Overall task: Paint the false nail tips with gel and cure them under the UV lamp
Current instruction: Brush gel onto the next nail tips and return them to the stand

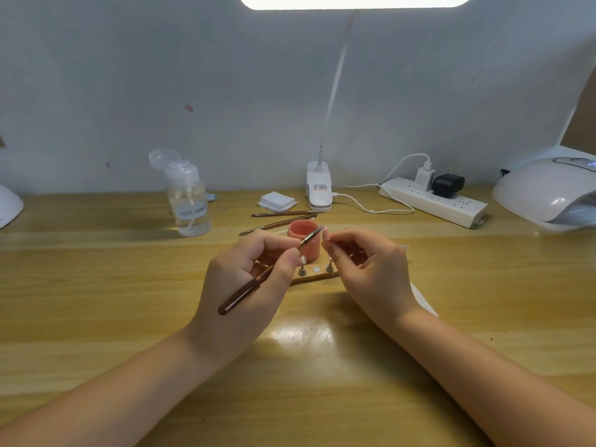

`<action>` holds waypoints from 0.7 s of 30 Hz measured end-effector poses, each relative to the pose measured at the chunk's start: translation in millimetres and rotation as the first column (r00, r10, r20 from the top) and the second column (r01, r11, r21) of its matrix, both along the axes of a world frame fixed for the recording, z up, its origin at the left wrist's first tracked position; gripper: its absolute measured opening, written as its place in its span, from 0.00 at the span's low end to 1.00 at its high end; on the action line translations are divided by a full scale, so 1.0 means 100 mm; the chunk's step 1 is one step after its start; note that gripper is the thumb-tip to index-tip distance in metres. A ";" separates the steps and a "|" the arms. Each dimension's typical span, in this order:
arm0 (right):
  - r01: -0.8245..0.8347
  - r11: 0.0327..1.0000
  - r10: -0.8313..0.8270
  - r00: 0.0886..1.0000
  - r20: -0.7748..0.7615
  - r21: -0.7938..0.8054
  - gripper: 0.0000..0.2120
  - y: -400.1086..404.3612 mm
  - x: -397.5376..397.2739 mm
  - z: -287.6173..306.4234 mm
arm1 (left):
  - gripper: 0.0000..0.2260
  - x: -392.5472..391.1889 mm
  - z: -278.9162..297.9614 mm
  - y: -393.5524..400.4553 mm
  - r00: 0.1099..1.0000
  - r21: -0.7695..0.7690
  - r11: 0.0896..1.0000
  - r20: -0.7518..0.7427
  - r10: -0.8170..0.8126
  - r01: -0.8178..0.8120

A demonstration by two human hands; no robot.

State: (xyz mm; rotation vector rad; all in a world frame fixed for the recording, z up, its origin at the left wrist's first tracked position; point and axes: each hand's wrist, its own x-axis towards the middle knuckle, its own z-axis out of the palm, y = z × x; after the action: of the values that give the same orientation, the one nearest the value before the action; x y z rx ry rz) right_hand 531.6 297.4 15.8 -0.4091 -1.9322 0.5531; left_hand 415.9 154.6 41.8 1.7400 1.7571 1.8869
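Head view, by size: white domed UV lamp (pixel 548 195), rigid, on table (pixel 96 285) far right. Left hand (pixel 248 279) pinches slim brown-handled brush (pixel 258 282) near its ferrule. Right hand (pixel 367 269) pinches pale false nail tip (pixel 326 235): judged featherlight, slippery, best held edgewise.

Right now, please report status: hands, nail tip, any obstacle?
Left hand grips brush. Right hand pinches nail tip. Brush end beside tip, over pink gel pot. UV lamp far right; nothing blocking.
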 end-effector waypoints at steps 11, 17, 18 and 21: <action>0.018 1.000 -0.018 1.000 0.013 -0.010 0.06 0.01 0.00 0.00 | 0.04 -0.01 0.02 0.01 1.000 -0.022 0.999 0.003 -0.026 0.026; 0.031 0.999 -0.031 0.999 0.006 -0.032 0.05 0.03 0.00 -0.01 | 0.06 -0.07 0.16 0.05 0.996 -0.019 1.000 0.085 0.006 -0.004; 0.032 0.999 -0.032 0.999 0.008 -0.030 0.05 0.03 -0.01 -0.01 | 0.06 -0.11 0.21 0.11 0.992 -0.033 0.998 0.110 0.061 -0.058; 0.032 0.999 -0.032 0.999 0.009 -0.028 0.05 0.03 -0.01 -0.01 | 0.08 -0.31 0.38 0.33 0.966 -0.175 0.958 0.081 0.244 -0.228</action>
State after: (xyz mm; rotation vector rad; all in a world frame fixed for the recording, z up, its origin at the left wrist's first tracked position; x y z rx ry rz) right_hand 530.5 300.1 14.8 -0.4605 -1.9250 0.5594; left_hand 385.3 187.8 79.4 1.4075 2.0944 1.8108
